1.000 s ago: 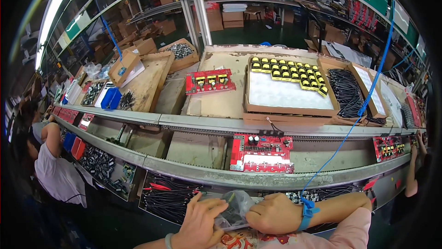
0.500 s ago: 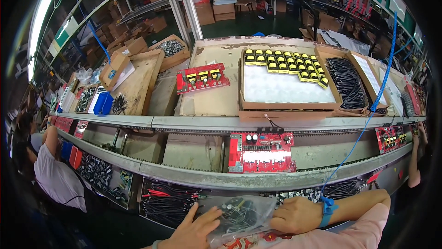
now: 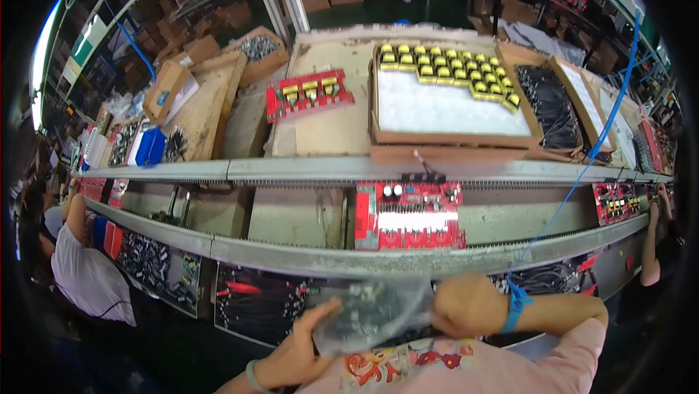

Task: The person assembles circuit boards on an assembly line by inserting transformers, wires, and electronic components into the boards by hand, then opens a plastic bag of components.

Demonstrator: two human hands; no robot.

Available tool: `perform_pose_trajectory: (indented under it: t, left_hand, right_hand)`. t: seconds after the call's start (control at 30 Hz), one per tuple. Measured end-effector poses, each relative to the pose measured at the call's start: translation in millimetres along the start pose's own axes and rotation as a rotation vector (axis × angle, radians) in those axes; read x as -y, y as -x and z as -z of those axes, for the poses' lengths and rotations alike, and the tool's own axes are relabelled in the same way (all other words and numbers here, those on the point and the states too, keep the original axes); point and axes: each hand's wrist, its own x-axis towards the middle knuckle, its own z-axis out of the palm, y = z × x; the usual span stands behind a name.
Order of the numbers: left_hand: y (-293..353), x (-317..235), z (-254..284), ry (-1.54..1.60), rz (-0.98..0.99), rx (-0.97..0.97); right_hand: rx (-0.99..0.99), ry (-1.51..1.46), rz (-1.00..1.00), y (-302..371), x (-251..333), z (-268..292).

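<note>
A clear plastic bag [image 3: 368,317] hangs in front of my chest, blurred by motion. Loose dark and greenish electronic parts show through it. My right hand [image 3: 470,306], with a blue wrist strap [image 3: 516,309] and coiled cord, is closed in a fist round the bag's right end. My left hand [image 3: 302,347] grips the bag's left side, its upper finger lying along the edge and the others partly hidden by the plastic. Just beyond the bag, a red circuit board [image 3: 409,215] fitted with components lies on the conveyor line.
Bins of black cables [image 3: 258,306] and small parts [image 3: 153,259] run under the front rail [image 3: 328,258]. On the raised bench are a carton [image 3: 451,135] of yellow-black transformers and another red board [image 3: 309,95]. A co-worker [image 3: 91,270] sits left; another's arm [image 3: 650,241] shows right.
The view has tipped down, so the scene sits higher in the picture. My left hand has turned from lying spread over the bag to gripping its left side. My right hand keeps its hold.
</note>
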Motion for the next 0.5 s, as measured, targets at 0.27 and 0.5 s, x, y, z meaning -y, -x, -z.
perform_pose_trajectory:
  t: [0.27,0.5]
  left_hand:
    - [-14.1,31.0,-5.3,0.315,0.017,0.002]
    - [-21.2,32.6,-34.1,-0.108,0.075,-0.131]
  right_hand:
    - [0.016,-0.519,-0.425,-39.5,-14.8,-24.9]
    - [0.046,-0.471,-0.146,-49.7,-9.4,-35.0]
